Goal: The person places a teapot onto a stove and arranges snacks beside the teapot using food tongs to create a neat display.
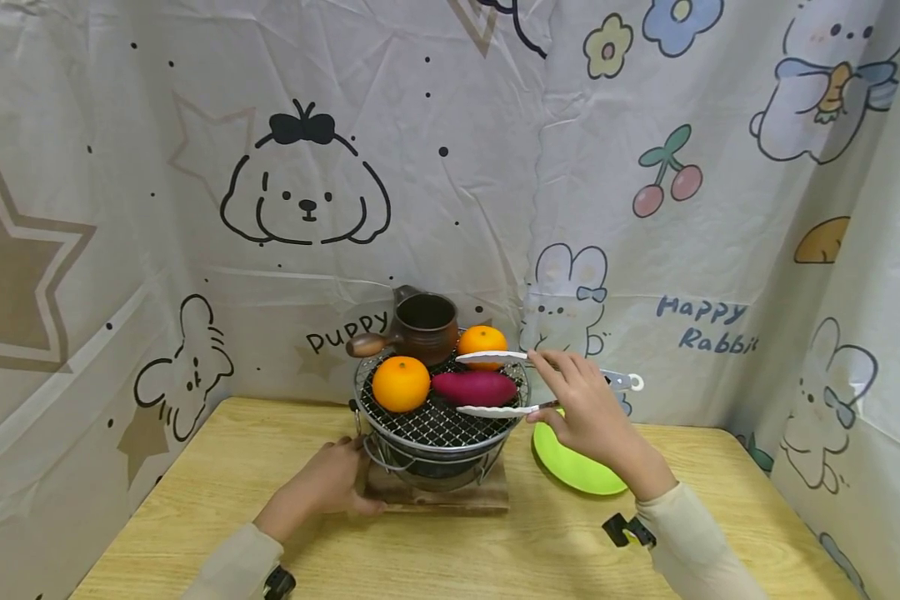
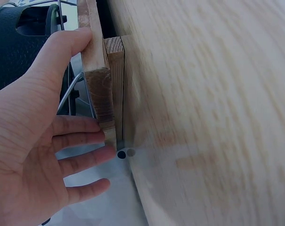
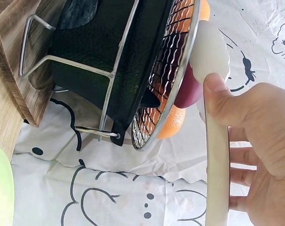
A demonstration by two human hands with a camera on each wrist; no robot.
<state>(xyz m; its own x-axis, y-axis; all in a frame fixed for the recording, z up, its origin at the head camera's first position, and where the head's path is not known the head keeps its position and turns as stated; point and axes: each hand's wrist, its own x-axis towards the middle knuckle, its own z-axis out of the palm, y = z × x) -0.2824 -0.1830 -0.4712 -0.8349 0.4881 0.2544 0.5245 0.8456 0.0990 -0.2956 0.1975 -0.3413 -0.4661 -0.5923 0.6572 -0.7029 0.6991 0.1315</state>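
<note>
My right hand grips a pair of tongs with pale, scalloped tips. The tips stand spread, one on the far side and one on the near side of a purple sweet potato. This sweet potato lies on the round wire grill of a dark tabletop brazier. In the left wrist view, my left hand has its thumb resting on the wooden board under the brazier. Its straight, spread fingers reach to the board's edge.
An orange sits at the grill's left, and another orange at its back right, partly behind the tongs. A brown clay pot with a side handle stands at the back. Right of the board lies a green plate. Printed cloth hangs behind.
</note>
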